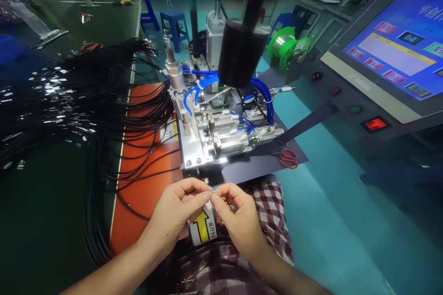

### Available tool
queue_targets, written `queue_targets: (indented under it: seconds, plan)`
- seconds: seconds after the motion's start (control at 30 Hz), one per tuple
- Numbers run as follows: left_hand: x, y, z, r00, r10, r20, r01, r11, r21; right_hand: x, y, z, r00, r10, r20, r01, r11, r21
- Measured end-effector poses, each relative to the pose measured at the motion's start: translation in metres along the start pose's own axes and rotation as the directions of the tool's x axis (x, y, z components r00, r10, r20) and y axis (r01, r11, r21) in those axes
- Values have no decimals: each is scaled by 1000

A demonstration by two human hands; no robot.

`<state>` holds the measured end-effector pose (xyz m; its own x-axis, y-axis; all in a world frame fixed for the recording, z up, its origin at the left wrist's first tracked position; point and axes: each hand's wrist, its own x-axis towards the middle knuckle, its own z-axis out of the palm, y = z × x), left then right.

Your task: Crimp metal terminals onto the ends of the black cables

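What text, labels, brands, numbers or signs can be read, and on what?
"运行方向", beside a yellow arrow, on the white label low in the picture.
Too blurred to read: the lettering and button captions on the screen; the logo on its bezel.
Too small: the white-and-yellow label on the machine; the print on the green spool.

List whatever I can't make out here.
All in the head view:
Thin piece: too small, partly covered by the left hand and right hand.
Screen: cut off by the right edge.
Machine: partly hidden behind the black cylinder.
Black cables: far-left ends blurred.
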<state>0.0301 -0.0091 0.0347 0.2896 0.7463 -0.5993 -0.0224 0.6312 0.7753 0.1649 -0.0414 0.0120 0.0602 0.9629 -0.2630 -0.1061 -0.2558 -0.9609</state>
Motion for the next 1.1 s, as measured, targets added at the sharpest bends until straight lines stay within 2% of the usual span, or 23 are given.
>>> queue_targets:
  seconds: [0.2,0.47,0.53,0.73,1.1]
  plan:
    - [1,-2,-1,1000,6,-12,-6,1000,18,2,-1,-9,993,-111,28,114,988,-107]
    - [2,1,3,1000,-12,-3,13,999,34,4,0,-12,980,-192,43,197,956,-216]
    - [2,1,4,1000,1,0,-1,999,53,5,2,-11,983,-178,39,182,963,-199]
    - [3,2,5,1000,7,-7,-7,1000,20,10,5,-10,997,-4,79,-1,998,59]
    - [2,4,5,1000,5,-22,-5,1000,11,11,4,-7,998,-22,55,24,1000,-20]
